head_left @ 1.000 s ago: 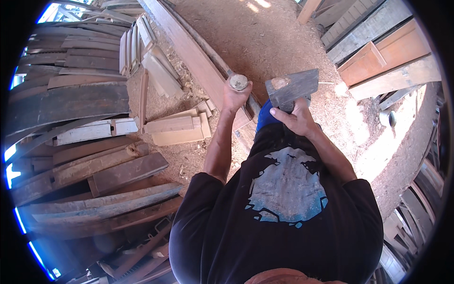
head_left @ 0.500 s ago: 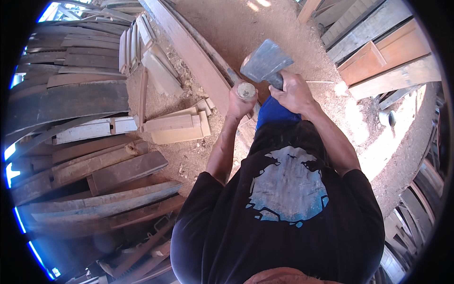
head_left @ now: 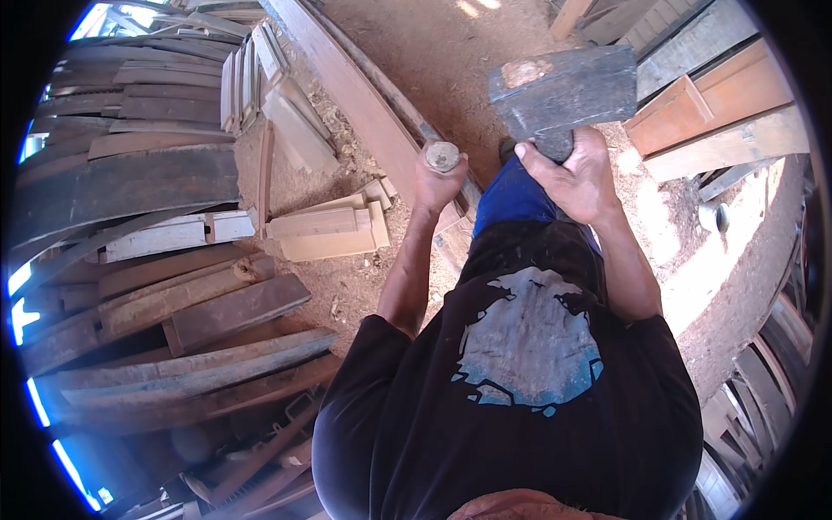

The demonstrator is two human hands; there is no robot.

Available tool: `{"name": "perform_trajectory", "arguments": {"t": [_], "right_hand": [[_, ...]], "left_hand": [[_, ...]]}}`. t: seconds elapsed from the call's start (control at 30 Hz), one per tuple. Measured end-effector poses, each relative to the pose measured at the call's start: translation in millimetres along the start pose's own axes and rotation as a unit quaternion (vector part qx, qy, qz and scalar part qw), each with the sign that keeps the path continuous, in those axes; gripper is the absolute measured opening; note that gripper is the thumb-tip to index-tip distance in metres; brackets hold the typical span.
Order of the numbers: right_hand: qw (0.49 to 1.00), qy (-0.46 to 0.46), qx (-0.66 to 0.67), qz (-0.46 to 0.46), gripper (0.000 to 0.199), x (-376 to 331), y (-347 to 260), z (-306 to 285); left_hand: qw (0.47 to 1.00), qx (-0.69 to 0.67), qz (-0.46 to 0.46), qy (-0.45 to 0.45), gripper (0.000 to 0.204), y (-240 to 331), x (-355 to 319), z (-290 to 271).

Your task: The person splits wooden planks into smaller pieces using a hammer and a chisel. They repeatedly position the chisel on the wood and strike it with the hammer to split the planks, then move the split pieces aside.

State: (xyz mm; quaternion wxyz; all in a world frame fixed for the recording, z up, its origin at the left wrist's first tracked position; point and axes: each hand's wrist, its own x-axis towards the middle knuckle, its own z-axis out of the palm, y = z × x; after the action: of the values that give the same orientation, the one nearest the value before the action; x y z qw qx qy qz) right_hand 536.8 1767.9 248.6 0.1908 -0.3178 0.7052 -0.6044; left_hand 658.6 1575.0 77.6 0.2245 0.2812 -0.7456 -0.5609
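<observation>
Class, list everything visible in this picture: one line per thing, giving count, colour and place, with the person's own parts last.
Heavy grey block-headed mallet: one, grey, raised at upper right.
Round-topped wooden chisel handle: one, brown-grey, centre, upright.
Long reddish wooden beam: one, running from top toward centre.
Pale short wood offcuts: several, tan, left of centre.
Dark weathered curved planks: many, grey-brown, stacked left.
Orange-brown boards: several, upper right.
Sawdust-covered ground: tan, top centre.
Left hand: gripping the chisel handle.
Right hand: gripping the mallet.
</observation>
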Motion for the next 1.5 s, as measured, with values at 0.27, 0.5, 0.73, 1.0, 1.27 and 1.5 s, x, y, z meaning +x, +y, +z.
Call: {"name": "perform_trajectory", "arguments": {"t": [0.27,0.5,0.73,1.0,1.27,1.5], "right_hand": [[0.967,-0.016,-0.198,-0.159,0.025,12,39,22],[0.948,-0.130,-0.290,0.016,0.028,3,42,30],[0.972,-0.048,-0.125,-0.191,0.030,1,56,43],[0.974,-0.140,-0.175,-0.039,0.028,-5,57,32],[0.993,-0.088,0.063,-0.039,0.016,-39,88,37],[0.996,-0.077,0.046,0.031,0.012,-45,103,25]], "left_hand": [[0.999,-0.024,0.010,-0.029,0.022,-5,-12,10],[0.993,-0.003,0.105,-0.053,0.029,-27,-31,9],[0.994,-0.060,0.012,-0.090,0.026,-23,-37,5],[0.996,-0.039,0.078,0.030,0.028,5,-33,14],[0.997,0.016,-0.069,0.042,0.025,-32,23,-3],[0.995,-0.051,0.021,0.079,0.028,20,29,-31]]}}
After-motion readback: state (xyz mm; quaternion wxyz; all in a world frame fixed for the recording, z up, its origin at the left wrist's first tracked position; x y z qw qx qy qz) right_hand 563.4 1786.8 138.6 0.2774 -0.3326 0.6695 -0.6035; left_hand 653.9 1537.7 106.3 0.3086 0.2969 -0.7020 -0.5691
